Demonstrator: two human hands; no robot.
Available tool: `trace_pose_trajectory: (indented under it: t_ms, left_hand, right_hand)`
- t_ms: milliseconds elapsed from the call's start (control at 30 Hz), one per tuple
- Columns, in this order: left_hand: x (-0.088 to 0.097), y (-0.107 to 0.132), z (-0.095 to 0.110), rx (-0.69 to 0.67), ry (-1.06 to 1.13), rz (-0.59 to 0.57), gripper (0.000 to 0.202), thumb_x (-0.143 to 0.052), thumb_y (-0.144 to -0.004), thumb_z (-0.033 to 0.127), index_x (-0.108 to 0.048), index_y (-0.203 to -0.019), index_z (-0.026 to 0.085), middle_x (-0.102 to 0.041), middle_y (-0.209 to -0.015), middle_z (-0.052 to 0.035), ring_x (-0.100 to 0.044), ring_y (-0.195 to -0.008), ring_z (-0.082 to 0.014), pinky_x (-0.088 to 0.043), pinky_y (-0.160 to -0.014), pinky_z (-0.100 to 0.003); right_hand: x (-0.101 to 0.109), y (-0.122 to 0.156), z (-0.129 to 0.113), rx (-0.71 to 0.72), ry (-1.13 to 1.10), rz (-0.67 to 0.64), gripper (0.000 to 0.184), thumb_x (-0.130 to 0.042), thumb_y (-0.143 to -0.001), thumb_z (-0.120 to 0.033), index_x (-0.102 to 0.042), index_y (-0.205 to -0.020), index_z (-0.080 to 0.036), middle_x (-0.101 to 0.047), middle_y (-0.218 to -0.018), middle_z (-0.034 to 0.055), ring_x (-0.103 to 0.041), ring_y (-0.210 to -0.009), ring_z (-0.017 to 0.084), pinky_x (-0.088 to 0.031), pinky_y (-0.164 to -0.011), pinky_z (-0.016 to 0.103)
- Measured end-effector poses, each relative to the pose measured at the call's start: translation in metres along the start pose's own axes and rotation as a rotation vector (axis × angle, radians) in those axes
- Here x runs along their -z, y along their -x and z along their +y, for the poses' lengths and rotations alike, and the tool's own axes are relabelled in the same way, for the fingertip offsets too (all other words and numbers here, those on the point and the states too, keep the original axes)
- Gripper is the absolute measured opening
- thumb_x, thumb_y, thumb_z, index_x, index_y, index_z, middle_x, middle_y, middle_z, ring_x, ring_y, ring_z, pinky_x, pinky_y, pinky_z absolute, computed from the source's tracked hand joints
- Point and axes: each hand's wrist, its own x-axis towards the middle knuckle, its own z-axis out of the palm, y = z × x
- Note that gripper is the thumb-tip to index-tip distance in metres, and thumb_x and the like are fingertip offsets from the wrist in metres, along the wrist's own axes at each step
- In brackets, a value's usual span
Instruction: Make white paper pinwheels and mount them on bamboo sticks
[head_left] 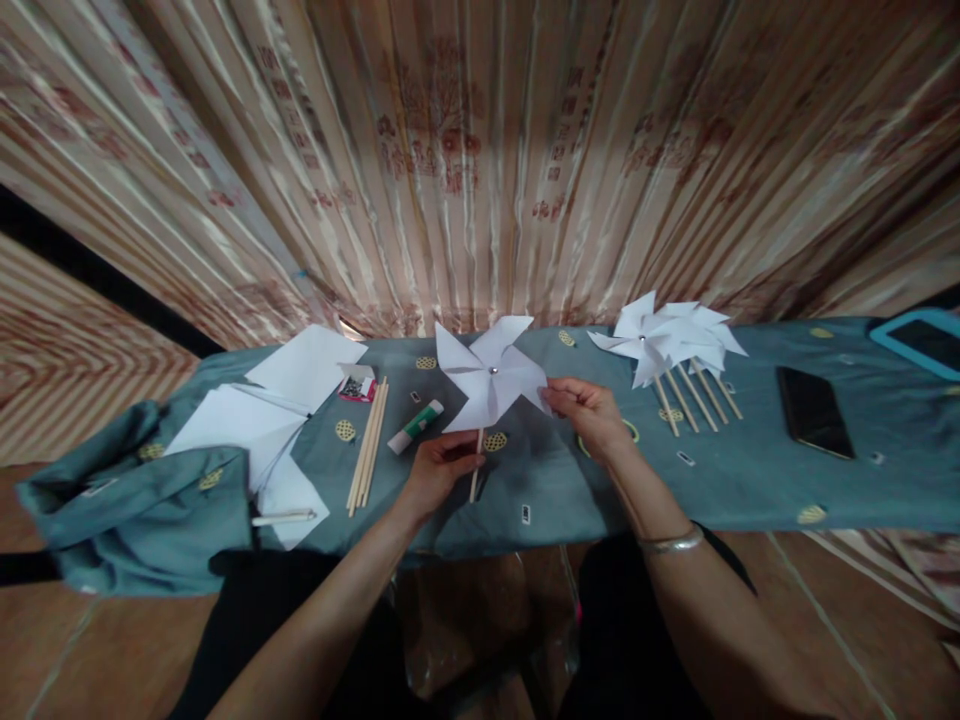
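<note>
A white paper pinwheel on a thin wooden stick is held above the blue-green cloth. My left hand is closed round the stick just below the paper. My right hand pinches the right blade tip of the pinwheel. A silver pin sits at the pinwheel's centre. A metal bangle is on my right wrist.
Several finished pinwheels lie at the back right. Loose wooden sticks, a glue stick, a small box and white paper sheets lie to the left. A black phone and a tablet lie far right. A curtain hangs behind.
</note>
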Motion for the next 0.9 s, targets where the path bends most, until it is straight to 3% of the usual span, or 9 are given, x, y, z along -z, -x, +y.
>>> trace_pose_trajectory:
  t_ms: [467,900]
  left_hand:
    - [0.001,-0.003,-0.001,-0.009,0.014,0.087,0.035,-0.084,-0.05,0.017,-0.077,-0.083,0.015,-0.074,-0.076,-0.0034,-0.065,-0.072,-0.0158,-0.053,-0.079,-0.032]
    - [0.001,-0.004,-0.003,-0.035,-0.012,0.083,0.033,-0.083,-0.052,0.019,-0.076,-0.085,0.015,-0.075,-0.079,-0.0047,-0.066,-0.074,-0.0177,-0.053,-0.08,-0.034]
  right_hand:
    - [-0.011,0.015,-0.001,-0.114,-0.062,-0.102,0.033,-0.086,-0.051,-0.047,-0.074,-0.064,-0.02,-0.06,-0.053,-0.0034,-0.046,-0.05,0.008,-0.033,-0.049,0.023]
    - [-0.025,0.025,0.005,-0.135,-0.016,-0.243,0.031,-0.083,-0.056,-0.05,-0.074,-0.062,-0.021,-0.067,-0.061,-0.0012,-0.048,-0.053,0.009,-0.036,-0.052,0.024]
